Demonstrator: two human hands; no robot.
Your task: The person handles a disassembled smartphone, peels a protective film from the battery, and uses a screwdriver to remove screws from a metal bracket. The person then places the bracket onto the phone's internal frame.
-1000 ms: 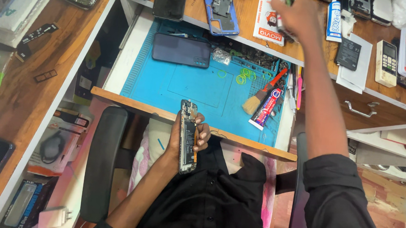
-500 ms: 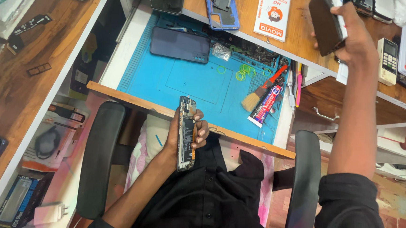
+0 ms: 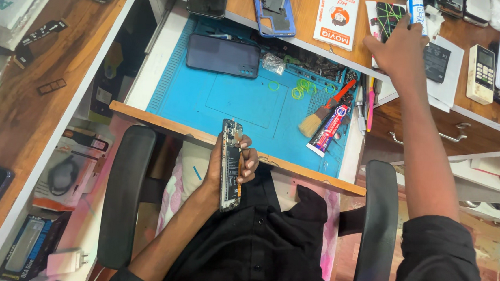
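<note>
Left hand (image 3: 232, 169) fingers wrapped round an opened phone (image 3: 230, 165), held upright over lap, below blue mat (image 3: 229, 101). Right hand (image 3: 399, 46) fingers curled on bench (image 3: 321, 20), touching a patterned phone (image 3: 389, 19); grip unclear.

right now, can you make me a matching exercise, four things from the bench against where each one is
Things:
1. opened phone
2. dark phone
3. brush
4. blue phone frame

Places:
A. on the wooden desktop above the drawer
B. in the left hand over the lap
C. flat at the far left of the blue mat
D. at the mat's right side beside a glue tube

Pairs: 1-B, 2-C, 3-D, 4-A
</note>
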